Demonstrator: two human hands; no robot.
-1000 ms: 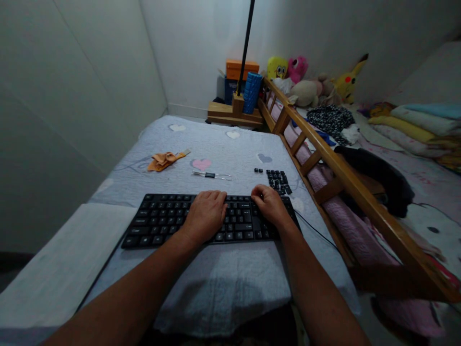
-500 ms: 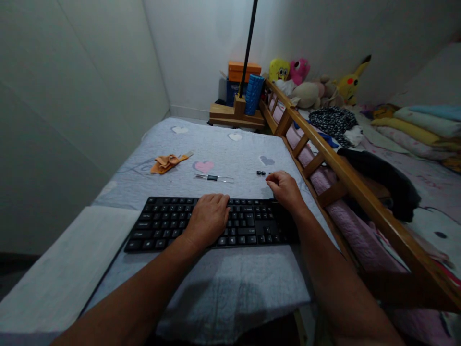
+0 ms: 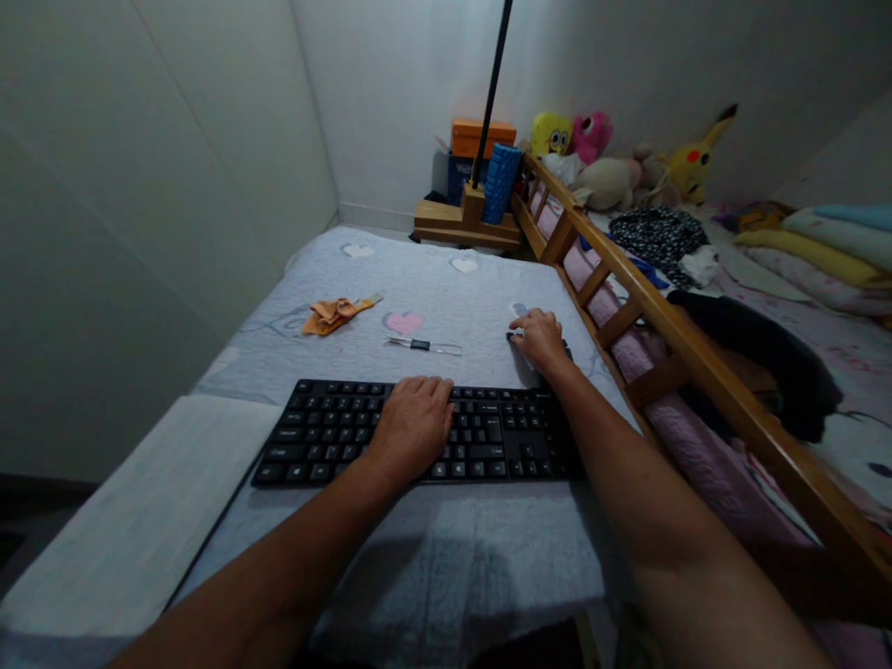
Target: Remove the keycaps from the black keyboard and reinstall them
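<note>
A black keyboard lies across the cloth in front of me. My left hand rests palm down on its middle keys, the fingers stretched out toward the far edge. Past the keyboard's right end, my right hand reaches low over the cloth with its fingers spread apart. A small black keycap shows at its fingertips. Another dark piece shows just right of that hand. Anything beneath the right palm is hidden. Beyond the keyboard lies a wire keycap puller with a dark middle.
An orange cloth with a brush lies at the left on the patterned bedcloth. A wooden rail runs along the right side. At the back stand a wooden base with a pole and a blue roller.
My right hand has moved forward from the keyboard's far right corner to the small keycaps, covering most of them, and its fingers have spread. My left hand stays on the keyboard.
</note>
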